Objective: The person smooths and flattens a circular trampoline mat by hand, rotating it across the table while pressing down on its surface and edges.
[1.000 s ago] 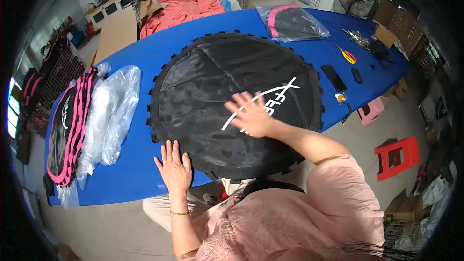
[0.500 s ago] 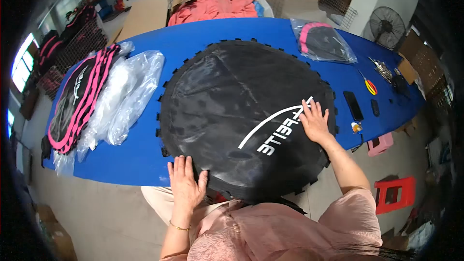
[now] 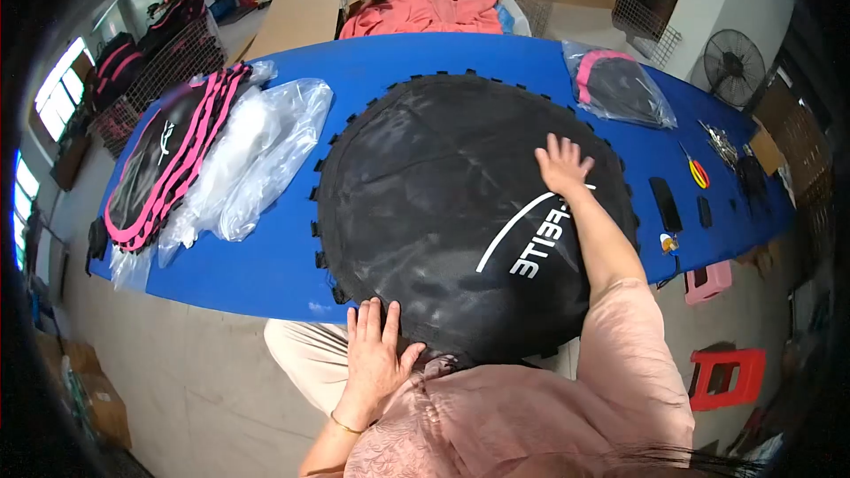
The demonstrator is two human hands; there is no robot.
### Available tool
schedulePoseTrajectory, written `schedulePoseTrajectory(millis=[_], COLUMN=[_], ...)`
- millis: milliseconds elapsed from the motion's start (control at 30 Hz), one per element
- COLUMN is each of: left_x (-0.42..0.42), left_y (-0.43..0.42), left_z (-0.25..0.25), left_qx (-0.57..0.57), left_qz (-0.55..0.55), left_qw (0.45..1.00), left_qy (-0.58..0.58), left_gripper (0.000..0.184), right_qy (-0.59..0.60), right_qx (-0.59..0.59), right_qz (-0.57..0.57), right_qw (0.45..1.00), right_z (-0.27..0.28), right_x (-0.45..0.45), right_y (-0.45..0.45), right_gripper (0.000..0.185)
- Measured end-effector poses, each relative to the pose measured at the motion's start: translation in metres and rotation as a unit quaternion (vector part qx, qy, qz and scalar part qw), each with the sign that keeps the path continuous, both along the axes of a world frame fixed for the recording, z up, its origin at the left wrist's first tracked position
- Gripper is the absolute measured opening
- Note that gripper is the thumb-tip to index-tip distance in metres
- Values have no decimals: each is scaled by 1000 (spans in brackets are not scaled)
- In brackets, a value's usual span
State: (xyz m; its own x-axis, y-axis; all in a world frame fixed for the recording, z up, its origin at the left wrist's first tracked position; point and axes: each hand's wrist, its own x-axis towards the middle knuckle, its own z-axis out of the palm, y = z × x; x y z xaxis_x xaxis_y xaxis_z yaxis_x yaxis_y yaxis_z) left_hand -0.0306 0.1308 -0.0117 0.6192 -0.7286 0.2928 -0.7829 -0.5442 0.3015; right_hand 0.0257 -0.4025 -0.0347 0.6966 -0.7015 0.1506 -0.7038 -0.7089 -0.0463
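A large round black trampoline mat (image 3: 425, 195) lies spread on the blue table (image 3: 266, 279), with short black loops around its edge and white lettering on its right part. My right hand (image 3: 565, 166) rests flat on the mat above the lettering, fingers spread. At the mat's near left edge is my left hand (image 3: 376, 350), its fingers stretched out over the rim. Neither hand grips anything. The mat's near edge reaches my body and hangs partly over the table edge.
Left on the table lie pink-and-black mats (image 3: 168, 159) and clear plastic bags (image 3: 257, 159). A bagged mat (image 3: 620, 88) lies at the back right, near yellow-red snips (image 3: 699, 173) and a black phone (image 3: 663, 204). A red stool (image 3: 726, 379) stands on the floor.
My right hand has slid up and away across the mat, off the lettering. My left hand stays at the near left edge. The whole view has shifted slightly.
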Motion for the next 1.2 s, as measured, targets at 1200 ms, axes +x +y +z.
schedulePoseTrajectory(millis=[1200], left_x=[-8], left_y=[-21], left_z=[-14], left_qx=[41], left_qz=[-47], left_qw=[997], left_qy=[-41], left_gripper=[77], right_qy=[21], right_qx=[-6], right_qz=[66], right_qw=[998], right_z=[0], right_x=[-10], right_y=[7], right_gripper=[68])
